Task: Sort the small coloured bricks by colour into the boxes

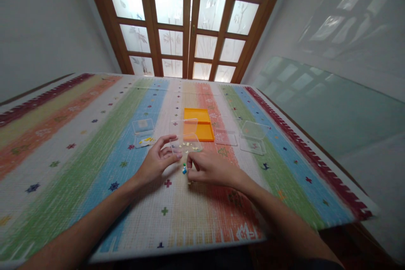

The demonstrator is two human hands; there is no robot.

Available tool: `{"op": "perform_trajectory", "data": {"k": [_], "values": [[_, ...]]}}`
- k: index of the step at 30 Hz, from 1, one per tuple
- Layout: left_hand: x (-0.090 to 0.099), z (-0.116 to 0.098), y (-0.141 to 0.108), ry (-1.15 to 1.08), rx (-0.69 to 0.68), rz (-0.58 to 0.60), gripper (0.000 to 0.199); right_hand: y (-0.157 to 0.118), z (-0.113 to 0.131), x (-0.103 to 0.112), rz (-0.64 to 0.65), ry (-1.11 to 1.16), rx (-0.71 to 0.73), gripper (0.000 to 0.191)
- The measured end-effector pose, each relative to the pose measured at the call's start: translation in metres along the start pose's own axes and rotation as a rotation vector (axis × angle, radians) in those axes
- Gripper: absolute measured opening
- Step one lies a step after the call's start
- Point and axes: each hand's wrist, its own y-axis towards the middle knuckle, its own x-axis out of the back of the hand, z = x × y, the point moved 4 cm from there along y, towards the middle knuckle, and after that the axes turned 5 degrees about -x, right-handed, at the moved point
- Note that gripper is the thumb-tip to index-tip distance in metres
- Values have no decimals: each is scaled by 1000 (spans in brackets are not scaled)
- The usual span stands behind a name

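Note:
A clear plastic box [192,150] with its lid raised lies in front of me, with several small pale yellow pieces [187,144] in it. My left hand [160,156] curves its fingers and thumb round the box's left end. Just right of it, my right hand [207,168] is closed, its fingertips curled together; whatever they hold is too small or hidden to name. Beside those fingertips is a tiny blue, white and green piece [184,169], perhaps joined bricks. A small pale bit [189,183] shows under the right hand.
An orange open case [198,114] lies behind the clear box. To the left stands an open clear box [139,128] with yellow and white pieces. More clear boxes [253,145] lie to the right. A striped cloth [104,152] covers the table; wooden glazed doors stand beyond.

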Motion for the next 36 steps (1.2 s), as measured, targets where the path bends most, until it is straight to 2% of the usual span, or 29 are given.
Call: {"op": "perform_trajectory", "data": {"k": [4,7,12,17,23,29,32,36], "values": [[-2,2,-1,-12,2,12,54,1,-4,30,-106,24,16,14],[-6,1,-4,-13,13,30,53,12,-11,39,-116,-26,-9,16],[-10,-2,-7,-9,27,50,53,32,-15,33,-16,-139,-16,16],[-10,0,-7,-28,47,80,57,39,-16,25,27,-186,21,20],[-11,3,-8,-39,70,92,60,39,-20,28,34,-178,63,16],[-10,-1,-9,-37,46,81,57,40,-18,37,-53,-129,44,15],[-11,1,-9,-55,58,98,59,44,-10,31,-67,-133,85,16],[-12,4,-8,-77,75,127,64,47,-4,21,-20,-135,158,17]]}}
